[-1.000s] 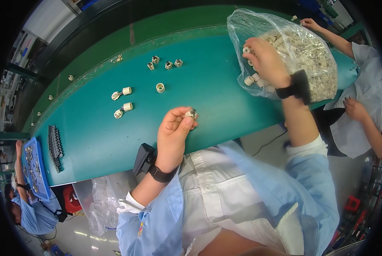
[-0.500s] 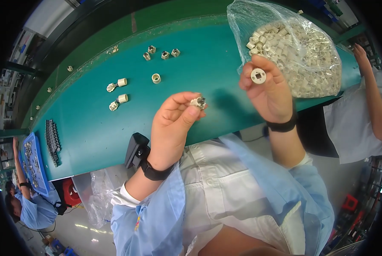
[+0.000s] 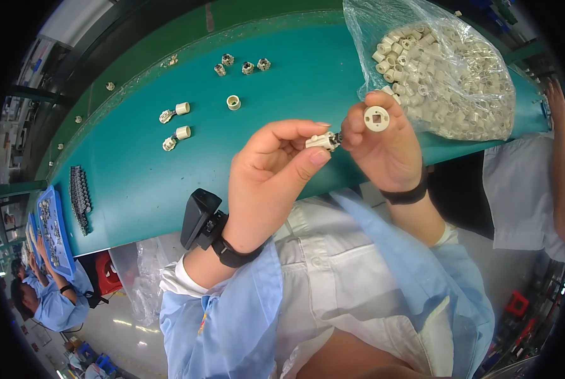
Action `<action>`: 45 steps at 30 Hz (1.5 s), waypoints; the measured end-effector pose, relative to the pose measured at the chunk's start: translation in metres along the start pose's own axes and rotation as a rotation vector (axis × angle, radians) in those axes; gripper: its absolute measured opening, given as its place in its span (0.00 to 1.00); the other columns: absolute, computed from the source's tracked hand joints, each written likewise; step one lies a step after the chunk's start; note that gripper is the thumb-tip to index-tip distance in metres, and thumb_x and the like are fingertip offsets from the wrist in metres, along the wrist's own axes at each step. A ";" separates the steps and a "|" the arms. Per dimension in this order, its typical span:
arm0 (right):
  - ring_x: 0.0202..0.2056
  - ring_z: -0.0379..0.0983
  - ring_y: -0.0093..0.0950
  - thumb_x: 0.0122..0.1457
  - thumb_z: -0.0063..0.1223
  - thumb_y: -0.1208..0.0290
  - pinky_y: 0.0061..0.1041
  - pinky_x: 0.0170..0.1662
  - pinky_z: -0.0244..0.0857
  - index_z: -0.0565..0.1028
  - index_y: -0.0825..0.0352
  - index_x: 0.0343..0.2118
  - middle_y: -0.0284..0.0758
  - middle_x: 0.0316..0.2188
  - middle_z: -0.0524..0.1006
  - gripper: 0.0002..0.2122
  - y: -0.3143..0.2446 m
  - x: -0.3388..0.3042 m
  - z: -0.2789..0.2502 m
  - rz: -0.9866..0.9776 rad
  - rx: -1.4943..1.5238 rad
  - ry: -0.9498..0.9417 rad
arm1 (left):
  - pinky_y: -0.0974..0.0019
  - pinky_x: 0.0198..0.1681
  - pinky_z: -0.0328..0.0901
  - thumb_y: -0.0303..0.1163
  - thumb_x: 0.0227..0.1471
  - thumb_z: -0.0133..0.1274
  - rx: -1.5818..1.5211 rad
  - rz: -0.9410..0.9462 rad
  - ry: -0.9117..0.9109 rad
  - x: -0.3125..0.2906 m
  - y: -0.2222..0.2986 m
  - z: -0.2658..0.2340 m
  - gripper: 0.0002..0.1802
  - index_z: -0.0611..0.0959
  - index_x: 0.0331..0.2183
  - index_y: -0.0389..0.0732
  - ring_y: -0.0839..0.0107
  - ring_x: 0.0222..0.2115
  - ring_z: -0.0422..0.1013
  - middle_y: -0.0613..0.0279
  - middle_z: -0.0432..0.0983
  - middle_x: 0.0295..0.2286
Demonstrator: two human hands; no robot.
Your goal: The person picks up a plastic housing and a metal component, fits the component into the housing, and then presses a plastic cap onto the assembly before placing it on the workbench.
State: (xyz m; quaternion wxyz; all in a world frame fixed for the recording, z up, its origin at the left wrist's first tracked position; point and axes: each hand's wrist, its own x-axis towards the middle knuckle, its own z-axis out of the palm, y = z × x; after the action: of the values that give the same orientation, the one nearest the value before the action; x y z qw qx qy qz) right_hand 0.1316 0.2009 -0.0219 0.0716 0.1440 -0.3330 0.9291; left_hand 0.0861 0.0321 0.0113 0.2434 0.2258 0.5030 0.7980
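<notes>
Between thumb and fingers, my left hand (image 3: 273,170) pinches a small cream plastic insert (image 3: 321,142) with a dark part at its right end. Close beside it on the right, my right hand (image 3: 388,148) grips a round cream plastic cap (image 3: 376,118), its face with a square centre hole turned up toward me. The dark end of the insert nearly meets the fingers of my right hand; whether they touch I cannot tell. Both hands are above the green tabletop (image 3: 162,189).
A clear plastic bag (image 3: 446,82) full of cream caps lies at the right. Several small inserts (image 3: 247,67), a lone cap (image 3: 233,102) and two insert-and-cap pairs (image 3: 176,136) lie on the table. Far left are a row of dark parts (image 3: 79,199) and a blue tray (image 3: 56,234). Other people sit at both sides.
My left hand has moved right, bringing the insert close to the cap, and the insert now lies more sideways. My right hand has shifted slightly left and down.
</notes>
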 end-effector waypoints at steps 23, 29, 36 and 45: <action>0.35 0.68 0.25 0.54 0.47 0.70 0.22 0.39 0.62 0.65 0.70 0.44 0.36 0.34 0.71 0.16 0.007 0.000 0.005 0.046 -0.150 0.084 | 0.73 0.36 0.62 0.31 0.51 0.45 -0.189 -0.175 0.003 0.008 -0.004 -0.011 0.13 0.71 0.38 0.35 0.73 0.30 0.68 0.59 0.73 0.31; 0.35 0.68 0.24 0.54 0.48 0.69 0.21 0.40 0.62 0.65 0.71 0.44 0.36 0.35 0.71 0.16 0.007 0.001 0.004 0.055 -0.160 0.080 | 0.73 0.35 0.62 0.35 0.53 0.43 -0.273 -0.208 -0.006 0.008 -0.004 -0.009 0.15 0.71 0.39 0.36 0.75 0.28 0.67 0.60 0.73 0.30; 0.33 0.68 0.22 0.53 0.48 0.69 0.20 0.39 0.63 0.65 0.72 0.44 0.35 0.34 0.71 0.17 0.008 0.001 0.006 0.062 -0.180 0.097 | 0.73 0.35 0.61 0.35 0.53 0.41 -0.296 -0.212 -0.003 0.007 -0.005 -0.009 0.15 0.72 0.39 0.35 0.75 0.28 0.67 0.61 0.73 0.30; 0.33 0.68 0.22 0.53 0.48 0.69 0.19 0.39 0.63 0.65 0.72 0.44 0.35 0.34 0.72 0.17 0.008 0.000 0.007 0.055 -0.212 0.102 | 0.73 0.35 0.62 0.34 0.53 0.42 -0.238 -0.194 -0.012 0.006 -0.006 -0.014 0.15 0.72 0.40 0.34 0.74 0.29 0.67 0.59 0.73 0.31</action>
State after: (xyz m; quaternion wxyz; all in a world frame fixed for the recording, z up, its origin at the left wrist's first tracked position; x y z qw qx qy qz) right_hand 0.1314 0.1899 -0.0218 0.0775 0.0788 -0.4290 0.8965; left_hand 0.0738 0.0285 0.0006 0.3473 0.1504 0.4227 0.8235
